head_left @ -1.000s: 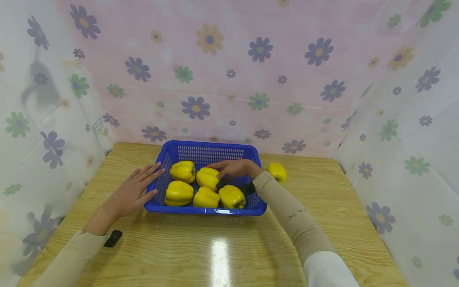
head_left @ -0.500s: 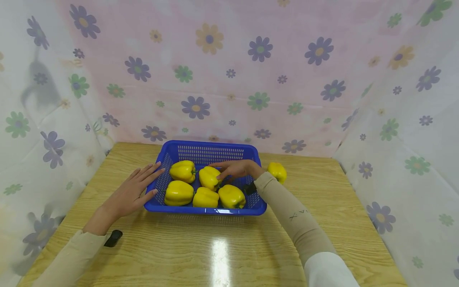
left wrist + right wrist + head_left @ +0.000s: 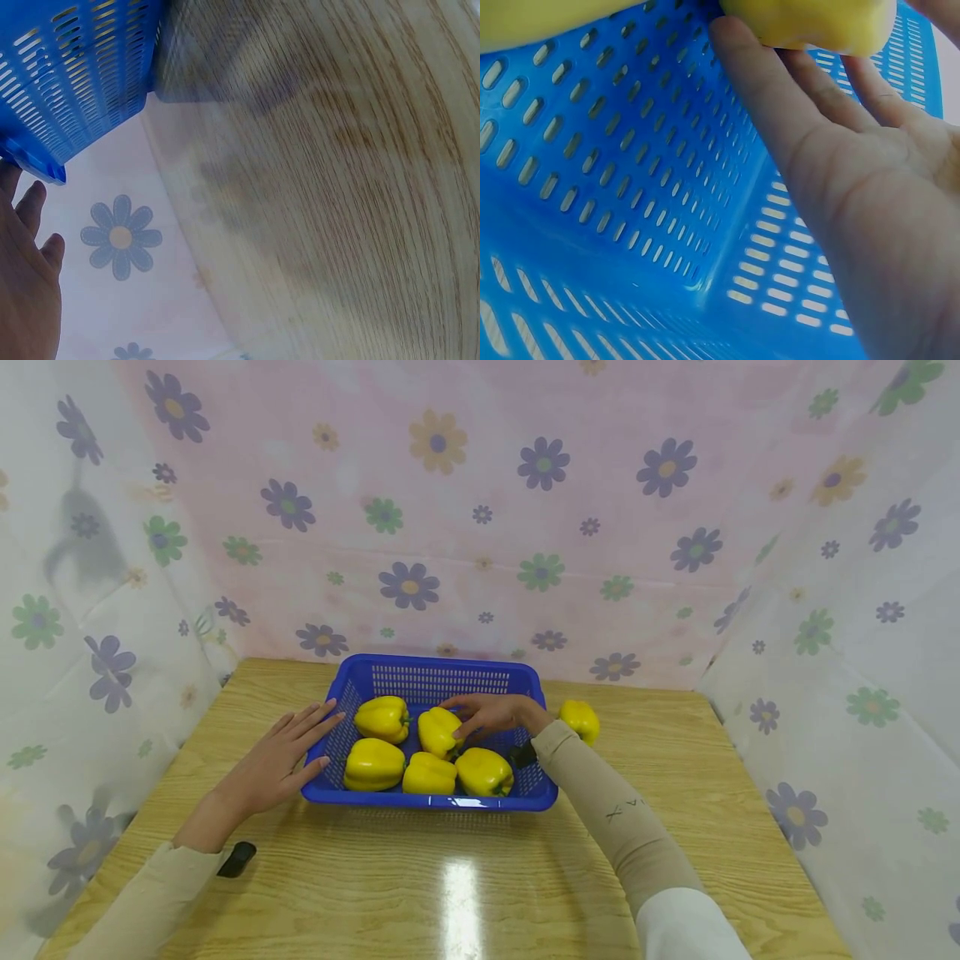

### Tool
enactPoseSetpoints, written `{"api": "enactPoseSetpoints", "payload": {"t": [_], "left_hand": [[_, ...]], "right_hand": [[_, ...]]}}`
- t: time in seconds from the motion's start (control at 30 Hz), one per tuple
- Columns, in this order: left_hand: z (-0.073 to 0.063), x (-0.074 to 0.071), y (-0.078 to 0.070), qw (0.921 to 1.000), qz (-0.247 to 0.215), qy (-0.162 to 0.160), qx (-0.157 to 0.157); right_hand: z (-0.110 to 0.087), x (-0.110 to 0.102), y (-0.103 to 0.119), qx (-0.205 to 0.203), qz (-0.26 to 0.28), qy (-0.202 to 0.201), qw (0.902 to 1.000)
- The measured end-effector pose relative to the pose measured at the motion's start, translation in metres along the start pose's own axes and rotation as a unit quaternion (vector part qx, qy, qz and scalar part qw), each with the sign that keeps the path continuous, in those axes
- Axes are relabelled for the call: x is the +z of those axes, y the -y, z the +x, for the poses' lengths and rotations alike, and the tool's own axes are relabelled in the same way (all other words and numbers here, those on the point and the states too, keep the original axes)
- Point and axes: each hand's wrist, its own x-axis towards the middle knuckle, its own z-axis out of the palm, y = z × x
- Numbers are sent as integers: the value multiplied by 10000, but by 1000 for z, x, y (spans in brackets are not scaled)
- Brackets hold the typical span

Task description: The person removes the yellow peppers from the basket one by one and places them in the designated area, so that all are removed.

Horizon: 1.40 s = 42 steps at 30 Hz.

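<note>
A blue slotted plastic basket [image 3: 420, 799] stands on the wooden table with several yellow bell peppers inside. My left hand [image 3: 281, 760] rests on the basket's left rim, its fingers straight and spread. In the left wrist view its fingertips touch the rim from outside. Reaching in from the right, my right hand [image 3: 491, 714] grips the back middle bell pepper [image 3: 438, 731], thumb on the near side and fingers behind it. The right wrist view shows thumb and fingers around that pepper [image 3: 817, 22]; its far side is hidden.
Another yellow bell pepper [image 3: 579, 720] lies on the table [image 3: 675, 793] to the right of the basket, partly behind my right forearm. Flower-printed curtains [image 3: 465, 527] stand behind the table and on both sides.
The bell pepper at my right hand has shifted slightly to the right and turned a little. The front middle pepper has moved slightly left. My left hand has stayed on the rim.
</note>
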Motion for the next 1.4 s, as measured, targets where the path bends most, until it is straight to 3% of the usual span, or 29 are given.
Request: {"api": "enactPoseSetpoints", "payload": {"t": [0.27, 0.53, 1.0, 1.4], "left_hand": [[0, 0, 0, 10000, -5, 8, -14], [0, 1, 0, 10000, -33, -19, -12], [-1, 1, 0, 10000, -30, -17, -26], [-1, 1, -1, 10000, -44, -21, -8]], "right_hand": [[-2, -1, -3, -504, -616, 196, 9966], [-2, 0, -3, -323, -643, -192, 9972], [-3, 2, -3, -166, -50, -491, 9986], [-4, -2, -4, -553, 56, -797, 9953]]}}
